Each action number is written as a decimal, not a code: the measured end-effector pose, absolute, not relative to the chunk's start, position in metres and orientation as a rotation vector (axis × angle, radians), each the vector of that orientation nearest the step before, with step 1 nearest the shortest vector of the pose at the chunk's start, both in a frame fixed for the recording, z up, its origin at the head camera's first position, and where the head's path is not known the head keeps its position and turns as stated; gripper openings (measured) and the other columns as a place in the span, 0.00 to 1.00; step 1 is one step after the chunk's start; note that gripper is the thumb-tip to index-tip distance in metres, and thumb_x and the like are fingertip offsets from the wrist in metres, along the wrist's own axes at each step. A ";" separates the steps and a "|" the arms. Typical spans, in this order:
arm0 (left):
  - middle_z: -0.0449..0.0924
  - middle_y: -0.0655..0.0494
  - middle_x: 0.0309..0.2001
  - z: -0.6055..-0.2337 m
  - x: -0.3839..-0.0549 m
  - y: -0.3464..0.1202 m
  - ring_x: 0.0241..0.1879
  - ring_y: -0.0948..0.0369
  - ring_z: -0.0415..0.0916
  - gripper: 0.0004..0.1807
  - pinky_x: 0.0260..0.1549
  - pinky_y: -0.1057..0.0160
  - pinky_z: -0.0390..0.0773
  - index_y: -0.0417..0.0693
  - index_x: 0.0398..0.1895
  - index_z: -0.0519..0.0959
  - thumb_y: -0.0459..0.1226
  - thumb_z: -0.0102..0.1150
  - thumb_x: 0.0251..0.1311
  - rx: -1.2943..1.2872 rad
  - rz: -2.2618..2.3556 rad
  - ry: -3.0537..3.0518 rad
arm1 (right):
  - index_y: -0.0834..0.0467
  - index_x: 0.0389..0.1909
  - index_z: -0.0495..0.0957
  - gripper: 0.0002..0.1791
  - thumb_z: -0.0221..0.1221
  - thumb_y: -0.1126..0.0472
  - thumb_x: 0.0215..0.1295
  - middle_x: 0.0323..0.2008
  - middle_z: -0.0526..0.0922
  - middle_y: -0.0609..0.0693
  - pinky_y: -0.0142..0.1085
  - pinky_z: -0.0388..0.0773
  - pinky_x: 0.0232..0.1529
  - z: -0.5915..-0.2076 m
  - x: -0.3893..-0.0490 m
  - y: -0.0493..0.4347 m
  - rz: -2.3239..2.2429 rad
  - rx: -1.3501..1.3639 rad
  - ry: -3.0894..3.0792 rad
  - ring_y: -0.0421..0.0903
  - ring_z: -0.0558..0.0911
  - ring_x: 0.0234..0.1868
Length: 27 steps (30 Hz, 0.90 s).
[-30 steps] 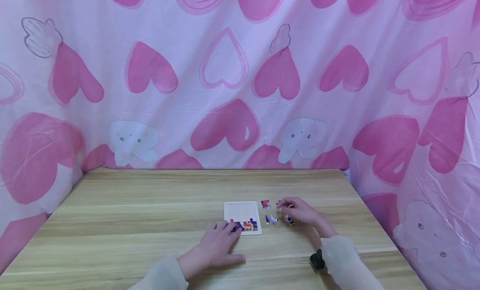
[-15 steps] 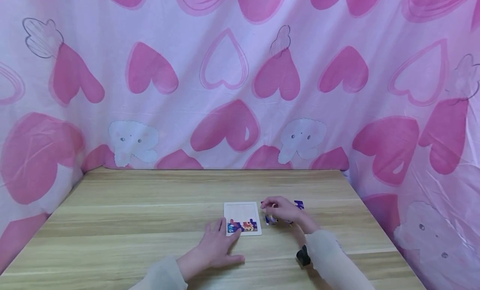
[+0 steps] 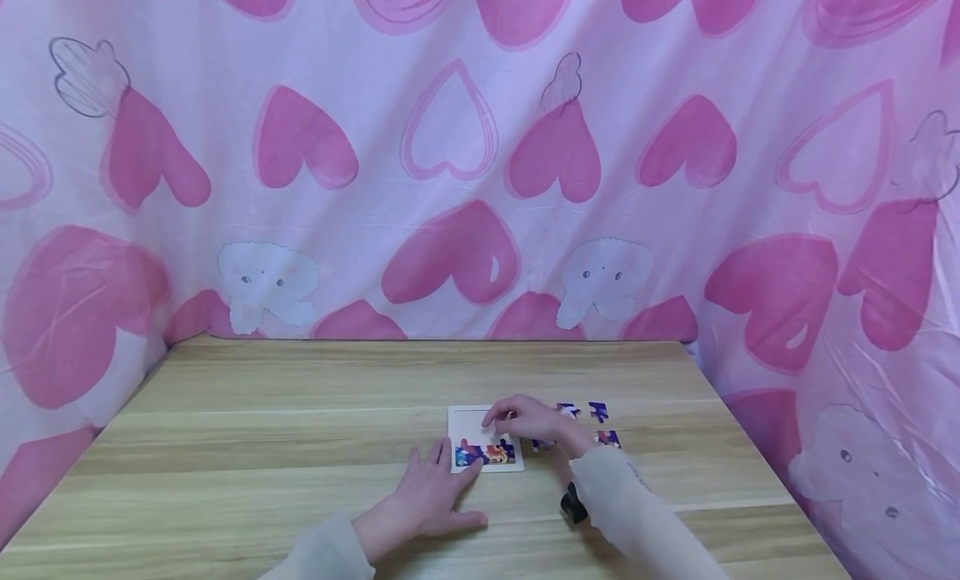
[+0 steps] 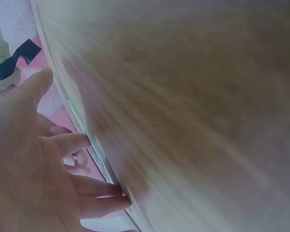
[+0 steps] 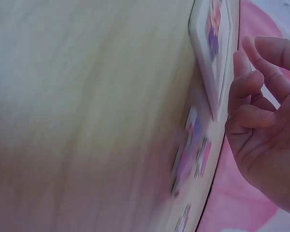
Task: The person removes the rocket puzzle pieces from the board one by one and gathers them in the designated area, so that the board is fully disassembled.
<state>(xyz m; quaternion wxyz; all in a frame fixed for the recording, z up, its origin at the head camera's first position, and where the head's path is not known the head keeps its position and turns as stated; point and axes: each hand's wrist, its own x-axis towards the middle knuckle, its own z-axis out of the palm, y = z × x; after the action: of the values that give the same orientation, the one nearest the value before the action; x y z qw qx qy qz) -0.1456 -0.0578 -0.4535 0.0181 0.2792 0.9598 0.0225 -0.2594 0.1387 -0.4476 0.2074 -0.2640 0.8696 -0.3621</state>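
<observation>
A shallow white puzzle tray lies flat on the table, its near row filled with joined, colorful puzzle pieces. My left hand rests at the tray's near-left corner with straight, spread fingers. In the left wrist view its fingertips touch the tray's edge. Over the tray's right half is my right hand, fingers bent, thumb and index pinching what looks like a small pale puzzle piece. That piece is hard to make out, and the right wrist view does not show it clearly.
Several loose puzzle pieces lie to the right of the tray, some partly covered by the right hand and wrist. A pink heart-patterned cloth hangs behind the wooden table and at its sides.
My right hand has moved left from the loose pieces to above the tray. The left fingers have drawn back slightly from the joined pieces to the tray's edge.
</observation>
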 end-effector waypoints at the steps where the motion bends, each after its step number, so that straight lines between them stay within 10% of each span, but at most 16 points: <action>1: 0.59 0.31 0.57 -0.453 -0.146 -0.058 0.57 0.40 0.56 0.43 0.44 0.34 0.57 0.60 0.62 0.64 0.72 0.37 0.44 0.869 0.067 2.981 | 0.50 0.37 0.80 0.09 0.54 0.61 0.59 0.36 0.76 0.40 0.41 0.65 0.39 -0.447 -0.259 0.135 -1.001 -0.723 2.416 0.42 0.71 0.36; 27: 0.60 0.31 0.56 -0.454 -0.146 -0.059 0.57 0.40 0.57 0.43 0.42 0.34 0.60 0.60 0.61 0.64 0.72 0.38 0.44 0.895 0.054 2.993 | 0.51 0.36 0.80 0.08 0.56 0.62 0.57 0.32 0.78 0.40 0.39 0.68 0.42 -0.446 -0.260 0.104 -0.858 -0.763 2.318 0.38 0.74 0.36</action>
<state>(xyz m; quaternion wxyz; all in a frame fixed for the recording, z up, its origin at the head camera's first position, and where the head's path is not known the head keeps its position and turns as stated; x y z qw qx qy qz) -0.1460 -0.0591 -0.4538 0.0087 0.2865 0.9579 0.0173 -0.2600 0.1036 -0.4462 0.2737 -0.2836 0.8619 -0.3191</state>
